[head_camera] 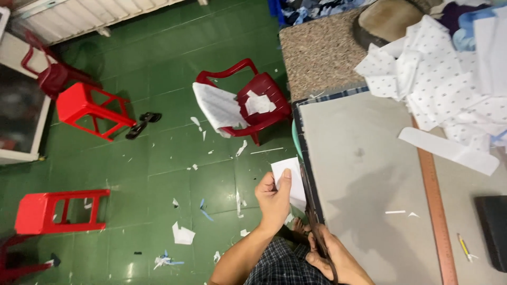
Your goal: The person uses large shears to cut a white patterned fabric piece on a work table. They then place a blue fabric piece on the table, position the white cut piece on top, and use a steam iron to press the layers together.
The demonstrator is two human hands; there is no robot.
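My left hand [274,198] pinches a small white piece of fabric [292,177] beside the table's edge, thumb on top. Low at the frame's bottom, my right hand [332,256] grips dark scissors [312,211], whose blades run up along the fabric's right side, close against the table edge. Both hands hang over the green floor, just left of the grey table top [369,174].
A heap of white dotted fabric pieces [443,79] lies on the table's far right, with a long wooden ruler [435,206], a pencil [463,247] and a dark object [494,229]. A red chair [248,97] holding fabric, red stools [87,108] and scraps stand on the floor.
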